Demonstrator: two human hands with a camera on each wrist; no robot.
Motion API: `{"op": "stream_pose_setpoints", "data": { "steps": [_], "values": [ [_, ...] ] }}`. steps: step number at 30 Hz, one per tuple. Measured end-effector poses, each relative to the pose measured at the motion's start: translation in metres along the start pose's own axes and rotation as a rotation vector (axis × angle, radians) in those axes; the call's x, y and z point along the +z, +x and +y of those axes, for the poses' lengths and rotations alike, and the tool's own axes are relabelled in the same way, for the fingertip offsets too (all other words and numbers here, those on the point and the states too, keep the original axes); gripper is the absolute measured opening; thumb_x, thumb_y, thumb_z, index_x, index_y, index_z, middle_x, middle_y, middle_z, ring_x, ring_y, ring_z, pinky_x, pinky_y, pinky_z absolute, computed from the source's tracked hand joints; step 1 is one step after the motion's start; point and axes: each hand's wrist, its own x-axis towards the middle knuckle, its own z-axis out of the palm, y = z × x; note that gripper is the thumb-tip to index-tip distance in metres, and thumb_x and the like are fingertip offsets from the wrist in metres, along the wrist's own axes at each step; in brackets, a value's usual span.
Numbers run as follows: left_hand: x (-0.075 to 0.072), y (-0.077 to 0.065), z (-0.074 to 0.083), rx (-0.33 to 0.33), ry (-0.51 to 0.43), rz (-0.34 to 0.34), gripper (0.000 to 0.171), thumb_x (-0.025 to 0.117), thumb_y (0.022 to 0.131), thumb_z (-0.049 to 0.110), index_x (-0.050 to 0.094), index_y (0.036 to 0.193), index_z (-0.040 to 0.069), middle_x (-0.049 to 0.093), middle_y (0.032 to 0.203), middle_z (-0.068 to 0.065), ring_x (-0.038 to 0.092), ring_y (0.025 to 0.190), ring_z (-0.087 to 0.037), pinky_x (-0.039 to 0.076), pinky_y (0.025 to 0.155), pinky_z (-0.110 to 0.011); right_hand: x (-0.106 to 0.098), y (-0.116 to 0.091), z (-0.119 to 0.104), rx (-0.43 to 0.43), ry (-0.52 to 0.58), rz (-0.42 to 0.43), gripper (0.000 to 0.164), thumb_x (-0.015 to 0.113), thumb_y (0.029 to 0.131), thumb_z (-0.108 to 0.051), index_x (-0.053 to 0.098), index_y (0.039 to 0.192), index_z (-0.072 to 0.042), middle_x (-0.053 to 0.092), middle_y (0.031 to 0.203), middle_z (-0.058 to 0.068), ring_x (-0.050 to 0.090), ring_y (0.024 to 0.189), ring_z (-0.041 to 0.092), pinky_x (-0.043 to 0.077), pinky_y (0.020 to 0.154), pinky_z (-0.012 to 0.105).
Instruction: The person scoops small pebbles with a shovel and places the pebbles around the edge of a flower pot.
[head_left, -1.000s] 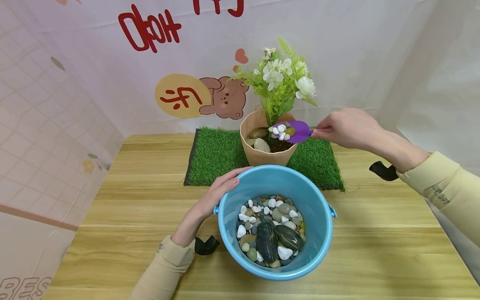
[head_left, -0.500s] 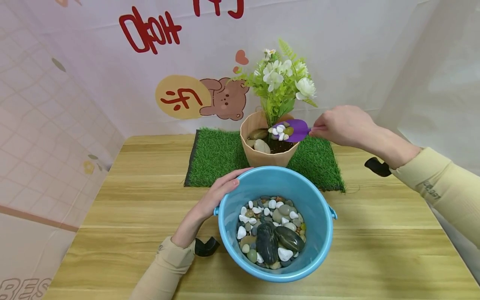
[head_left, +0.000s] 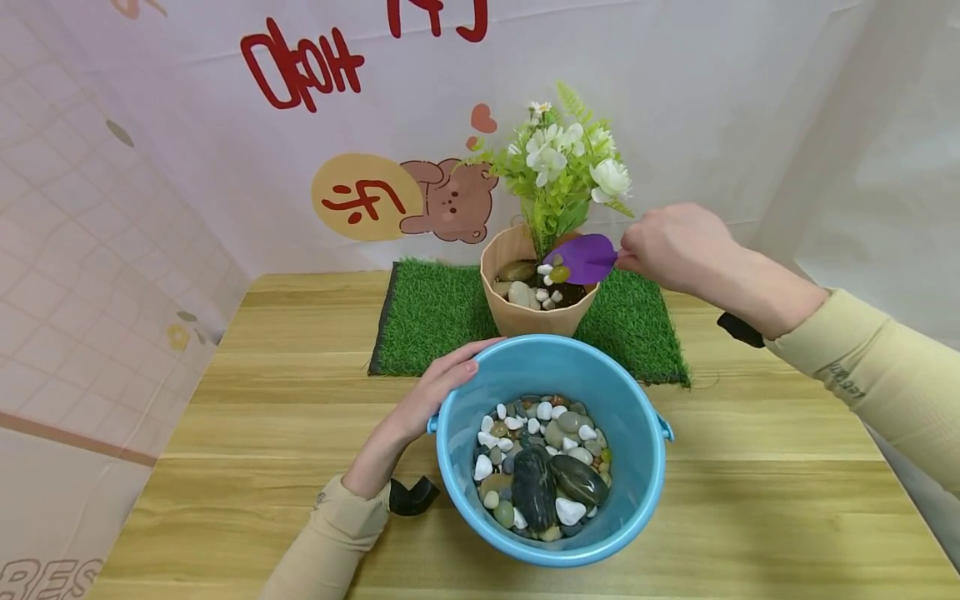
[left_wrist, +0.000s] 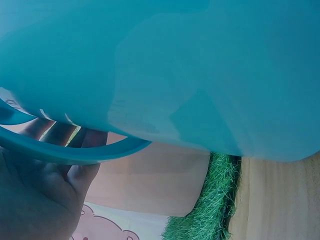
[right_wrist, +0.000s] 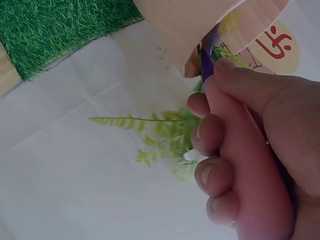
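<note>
My right hand [head_left: 678, 248] grips the pink handle [right_wrist: 250, 165] of a small trowel with a purple blade [head_left: 588, 257]. The blade tilts down over the flower pot [head_left: 536, 318], with a few white and yellowish pebbles [head_left: 559, 273] at its tip. Inside the pot, larger stones [head_left: 519, 293] and some small white pebbles lie on dark soil beside the stems. My left hand [head_left: 431, 390] rests its fairly straight fingers against the outside of the blue bucket [head_left: 456, 467], near the rim. In the left wrist view the bucket's handle [left_wrist: 75, 154] crosses in front of this hand.
White, grey and dark stones [head_left: 534, 487] lie in the bucket. Green artificial turf [head_left: 431, 312] lies under the pot on the wooden table [head_left: 262, 417]. White flowers and leaves [head_left: 551, 158] rise from the pot, before a printed backdrop [head_left: 690, 100].
The trowel blade has tipped, and several white pebbles have slid off it into the pot. My right hand has moved slightly up and left. The left hand and bucket stay put.
</note>
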Motion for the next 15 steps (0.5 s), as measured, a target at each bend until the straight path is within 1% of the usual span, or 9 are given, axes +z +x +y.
{"op": "stream_pose_setpoints", "data": {
  "steps": [2, 5, 8, 10, 12, 15],
  "values": [
    [-0.001, 0.000, -0.001, 0.001, 0.000, -0.003, 0.059, 0.037, 0.107, 0.025, 0.037, 0.162, 0.002, 0.048, 0.158, -0.031, 0.055, 0.139, -0.054, 0.057, 0.106, -0.061, -0.002, 0.000, -0.002, -0.008, -0.028, 0.012, 0.034, 0.073, 0.097, -0.025, 0.062, 0.067, -0.013, 0.054, 0.061, 0.001, 0.047, 0.056, 0.018, 0.046, 0.050, 0.041],
    [-0.002, 0.000, -0.002, 0.005, -0.001, -0.007, 0.059, 0.037, 0.107, 0.025, 0.037, 0.162, 0.001, 0.048, 0.158, -0.031, 0.054, 0.140, -0.054, 0.057, 0.107, -0.061, -0.004, -0.002, -0.007, -0.015, -0.081, 0.043, 0.040, 0.073, 0.097, -0.022, 0.055, 0.062, -0.013, 0.046, 0.057, 0.000, 0.041, 0.054, 0.017, 0.046, 0.046, 0.040],
    [-0.002, 0.000, -0.002, 0.016, 0.000, -0.011, 0.060, 0.036, 0.108, 0.024, 0.036, 0.162, -0.001, 0.047, 0.158, -0.032, 0.053, 0.140, -0.054, 0.056, 0.108, -0.059, -0.005, -0.005, -0.010, -0.019, -0.125, 0.081, 0.048, 0.074, 0.097, -0.021, 0.046, 0.058, -0.015, 0.036, 0.055, -0.002, 0.034, 0.052, 0.015, 0.041, 0.042, 0.038],
    [-0.003, 0.000, -0.001, 0.023, 0.003, -0.015, 0.059, 0.036, 0.108, 0.024, 0.036, 0.161, -0.002, 0.046, 0.158, -0.033, 0.053, 0.140, -0.054, 0.057, 0.108, -0.058, -0.005, -0.008, -0.012, -0.021, -0.136, 0.099, 0.052, 0.073, 0.097, -0.021, 0.042, 0.056, -0.017, 0.033, 0.054, -0.003, 0.031, 0.053, 0.014, 0.038, 0.040, 0.036],
    [-0.003, 0.000, -0.001, 0.024, 0.003, -0.018, 0.059, 0.036, 0.108, 0.024, 0.036, 0.161, -0.002, 0.047, 0.158, -0.033, 0.054, 0.139, -0.054, 0.058, 0.107, -0.057, -0.006, -0.012, -0.013, -0.019, -0.133, 0.104, 0.052, 0.072, 0.098, -0.020, 0.041, 0.056, -0.018, 0.032, 0.054, -0.004, 0.030, 0.053, 0.014, 0.037, 0.040, 0.034],
    [-0.003, 0.000, 0.000, 0.020, 0.006, -0.020, 0.059, 0.037, 0.108, 0.025, 0.037, 0.161, 0.000, 0.048, 0.157, -0.032, 0.056, 0.137, -0.055, 0.059, 0.106, -0.057, -0.009, -0.018, -0.015, -0.015, -0.123, 0.087, 0.049, 0.070, 0.099, -0.020, 0.045, 0.057, -0.017, 0.036, 0.054, -0.003, 0.032, 0.052, 0.014, 0.036, 0.041, 0.034]
  ]
}}
